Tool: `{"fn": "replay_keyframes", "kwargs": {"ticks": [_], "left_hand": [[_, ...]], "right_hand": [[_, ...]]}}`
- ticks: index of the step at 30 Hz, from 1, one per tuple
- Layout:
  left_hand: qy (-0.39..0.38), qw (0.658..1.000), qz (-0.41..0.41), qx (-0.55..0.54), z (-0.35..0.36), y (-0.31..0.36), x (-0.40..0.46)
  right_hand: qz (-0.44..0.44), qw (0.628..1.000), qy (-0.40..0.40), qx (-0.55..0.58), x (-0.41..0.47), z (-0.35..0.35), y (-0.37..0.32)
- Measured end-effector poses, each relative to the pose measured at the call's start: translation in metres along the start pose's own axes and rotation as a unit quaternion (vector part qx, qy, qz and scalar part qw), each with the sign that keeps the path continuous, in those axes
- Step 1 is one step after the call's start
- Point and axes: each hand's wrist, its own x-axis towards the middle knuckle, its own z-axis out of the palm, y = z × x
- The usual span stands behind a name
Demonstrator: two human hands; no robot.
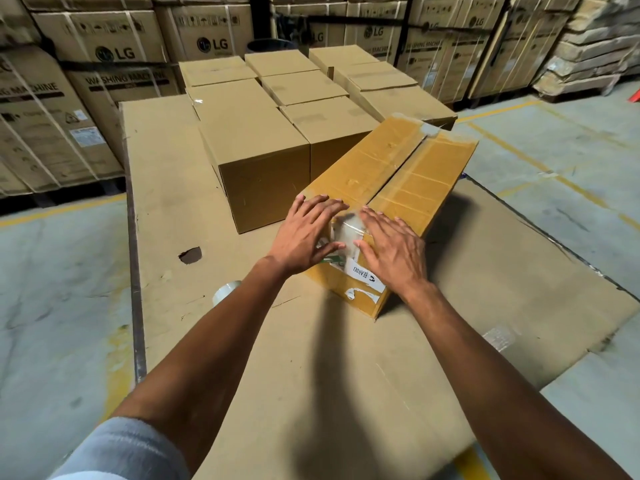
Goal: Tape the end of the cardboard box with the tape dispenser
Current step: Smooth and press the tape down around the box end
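Note:
A long yellow-brown cardboard box point(408, 174) lies at an angle on a flat cardboard sheet point(311, 358). Its top flaps meet along a centre seam covered with clear tape. My left hand point(306, 233) and my right hand point(393, 247) rest flat with fingers spread on the near end of the box, either side of a clear tape strip point(348, 230) that runs over the edge. Neither hand holds anything. A roll of clear tape point(225, 292) sits on the sheet left of the box, partly hidden behind my left forearm.
Several closed brown boxes point(256, 161) stand in rows just behind and left of the long box. Stacked washing machine cartons point(114, 53) line the back wall. A hole point(190, 254) marks the sheet at left. Concrete floor with yellow lines point(554, 174) surrounds the sheet.

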Motion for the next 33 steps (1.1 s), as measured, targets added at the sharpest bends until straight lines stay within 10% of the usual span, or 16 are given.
{"fn": "replay_keyframes", "kwargs": {"ticks": [15, 26, 33], "left_hand": [[-0.022, 0.992, 0.0, 0.123, -0.016, 0.016, 0.015], [0.021, 0.997, 0.07, 0.04, -0.014, 0.026, -0.002], [-0.029, 0.996, 0.057, 0.059, -0.017, 0.022, 0.015]], "right_hand": [[0.017, 0.993, -0.077, -0.085, 0.011, 0.001, -0.003], [-0.043, 0.993, 0.103, 0.046, -0.009, 0.009, -0.006], [0.022, 0.999, -0.012, 0.044, 0.002, 0.005, -0.015]]}}
